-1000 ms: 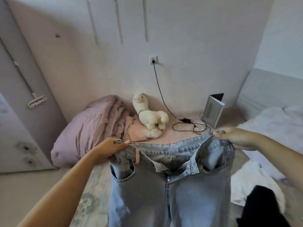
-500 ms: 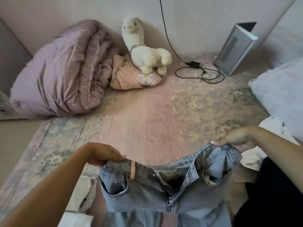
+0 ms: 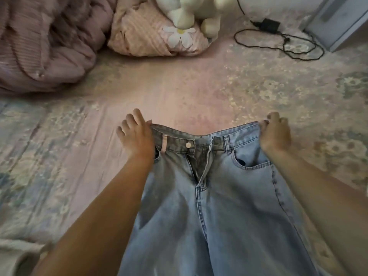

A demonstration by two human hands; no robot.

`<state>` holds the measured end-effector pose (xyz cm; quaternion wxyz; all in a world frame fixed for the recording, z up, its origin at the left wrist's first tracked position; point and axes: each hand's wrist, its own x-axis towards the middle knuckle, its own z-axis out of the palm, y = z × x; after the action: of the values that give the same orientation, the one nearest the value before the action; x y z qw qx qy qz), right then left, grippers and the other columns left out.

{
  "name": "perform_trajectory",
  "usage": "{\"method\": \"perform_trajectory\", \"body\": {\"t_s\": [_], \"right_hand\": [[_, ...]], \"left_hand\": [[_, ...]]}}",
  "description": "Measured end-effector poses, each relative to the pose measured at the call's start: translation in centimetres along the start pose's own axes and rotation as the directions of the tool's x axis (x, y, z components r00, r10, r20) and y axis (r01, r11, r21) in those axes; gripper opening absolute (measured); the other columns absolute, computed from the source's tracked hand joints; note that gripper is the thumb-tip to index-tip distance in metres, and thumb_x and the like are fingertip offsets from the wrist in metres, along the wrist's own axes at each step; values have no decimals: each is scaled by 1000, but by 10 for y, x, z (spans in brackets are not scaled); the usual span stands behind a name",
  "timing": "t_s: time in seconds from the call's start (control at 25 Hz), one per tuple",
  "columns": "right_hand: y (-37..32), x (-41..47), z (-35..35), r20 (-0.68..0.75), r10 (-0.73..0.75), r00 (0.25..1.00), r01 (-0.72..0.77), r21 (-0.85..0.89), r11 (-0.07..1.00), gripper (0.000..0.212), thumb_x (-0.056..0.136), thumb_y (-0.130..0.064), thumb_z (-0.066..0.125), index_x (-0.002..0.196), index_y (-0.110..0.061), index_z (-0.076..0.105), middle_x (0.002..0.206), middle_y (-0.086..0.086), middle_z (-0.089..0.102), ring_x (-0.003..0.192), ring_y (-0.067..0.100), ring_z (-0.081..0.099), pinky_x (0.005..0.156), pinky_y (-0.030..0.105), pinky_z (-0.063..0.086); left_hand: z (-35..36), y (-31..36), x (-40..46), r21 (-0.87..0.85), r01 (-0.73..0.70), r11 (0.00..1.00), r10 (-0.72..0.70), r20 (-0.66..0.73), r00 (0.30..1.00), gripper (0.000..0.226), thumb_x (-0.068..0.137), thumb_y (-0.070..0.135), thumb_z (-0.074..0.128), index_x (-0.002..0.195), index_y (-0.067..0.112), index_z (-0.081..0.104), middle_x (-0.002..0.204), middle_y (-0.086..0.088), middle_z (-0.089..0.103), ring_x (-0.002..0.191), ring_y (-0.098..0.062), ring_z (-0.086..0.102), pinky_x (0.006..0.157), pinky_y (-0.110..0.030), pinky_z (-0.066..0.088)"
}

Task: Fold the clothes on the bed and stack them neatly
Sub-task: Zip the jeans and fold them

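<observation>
Light blue jeans lie front up on the flowered bed sheet, waistband away from me, fly undone. My left hand rests at the left end of the waistband. Its fingers are spread straight over the sheet and its thumb touches the denim edge. My right hand is at the right end of the waistband, fingers curled, pinching that corner. The legs of the jeans run out of view at the bottom.
A bunched mauve duvet fills the far left. A pink pillow with a white plush toy on it lies behind. A black charger with its cable and a grey box sit far right. Pale cloth shows bottom left.
The jeans went from held up in the air to lying flat on the bed. My view tilted down. My left hand's fingers have spread open off the waistband.
</observation>
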<state>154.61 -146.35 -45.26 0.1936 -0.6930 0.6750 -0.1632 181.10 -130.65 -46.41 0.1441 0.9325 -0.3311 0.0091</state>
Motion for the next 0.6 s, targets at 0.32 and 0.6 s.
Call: {"method": "perform_trajectory", "body": {"t_s": [0.32, 0.6], "right_hand": [[10, -101, 137, 195, -176, 965, 192, -69, 979, 86, 99, -49, 55, 159, -2, 14, 166, 26, 1, 155, 41, -2, 118, 69, -5], [-24, -111, 119, 60, -233, 971, 235, -40, 971, 68, 84, -37, 78, 136, 1, 55, 145, 32, 42, 139, 48, 35, 115, 71, 18]], "left_hand": [[104, 9, -105, -70, -480, 874, 485, 120, 866, 66, 96, 38, 36, 152, 3, 38, 160, -19, 34, 148, -31, 34, 124, -48, -7], [91, 13, -98, -62, -495, 866, 497, 208, 843, 62, 96, 33, 32, 149, 3, 45, 156, -18, 41, 144, -31, 41, 123, -47, -10]]}}
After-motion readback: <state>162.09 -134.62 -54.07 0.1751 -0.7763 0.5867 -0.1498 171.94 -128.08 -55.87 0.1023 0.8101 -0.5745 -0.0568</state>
